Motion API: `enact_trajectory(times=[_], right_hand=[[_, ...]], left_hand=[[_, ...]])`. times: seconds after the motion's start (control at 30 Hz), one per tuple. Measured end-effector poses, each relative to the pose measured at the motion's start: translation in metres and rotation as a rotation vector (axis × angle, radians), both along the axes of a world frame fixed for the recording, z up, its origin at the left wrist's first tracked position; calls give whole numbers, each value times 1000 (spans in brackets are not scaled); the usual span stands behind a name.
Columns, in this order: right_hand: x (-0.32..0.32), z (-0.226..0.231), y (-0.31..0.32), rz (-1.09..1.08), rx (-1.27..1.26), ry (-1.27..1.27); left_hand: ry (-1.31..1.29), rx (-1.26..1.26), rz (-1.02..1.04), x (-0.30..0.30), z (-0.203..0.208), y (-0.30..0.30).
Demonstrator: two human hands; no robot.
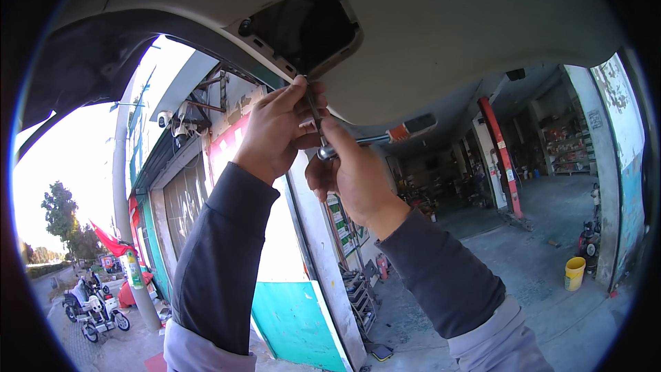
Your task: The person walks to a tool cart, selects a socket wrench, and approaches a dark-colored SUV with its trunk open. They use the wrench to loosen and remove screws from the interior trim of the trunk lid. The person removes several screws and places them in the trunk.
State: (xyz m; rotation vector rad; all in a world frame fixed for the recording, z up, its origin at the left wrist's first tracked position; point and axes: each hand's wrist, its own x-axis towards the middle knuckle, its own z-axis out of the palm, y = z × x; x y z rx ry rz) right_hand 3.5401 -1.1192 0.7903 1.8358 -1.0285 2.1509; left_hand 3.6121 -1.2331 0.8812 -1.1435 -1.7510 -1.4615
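Overhead spreads a grey-beige panel with a dark four-sided opening framed by a pale rim. Both my arms reach up to the opening's lower corner. My left hand is closed, its thumb and fingers around the thin extension bar, whose upper end meets that corner. At the bar's lower end is the round metal head of a ratchet wrench. My right hand is closed around this head from below. The wrench's orange and grey handle sticks out to the right. Whatever the bar's tip touches is hidden.
Beyond lies a workshop with a red post, shelves and a yellow bucket on its concrete floor. A white and teal wall panel stands below my arms. Outside at left are a utility pole and parked two-wheelers.
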Motion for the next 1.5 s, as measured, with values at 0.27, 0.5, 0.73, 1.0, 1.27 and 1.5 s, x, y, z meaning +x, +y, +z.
enact_trajectory(times=[0.27, 0.5, 0.73, 1.0, 1.27, 1.5], right_hand=[[3, 1, 0, -1598, -501, 577], [20, -8, 19, -1394, -195, 521], [34, 11, 70, -1091, -315, 643], [23, 116, 19, -1751, -793, 763], [16, 123, 11, -1806, -875, 779], [13, 128, 9, -1734, -862, 830]], left_hand=[[117, 8, 185, -13, 1, 7], [136, 11, 123, -14, -2, 9], [226, -92, 200, -12, -26, -9], [117, -112, 273, -8, -73, -39], [256, -181, 254, -7, -56, -29], [306, -117, 231, -1, -52, -27]])
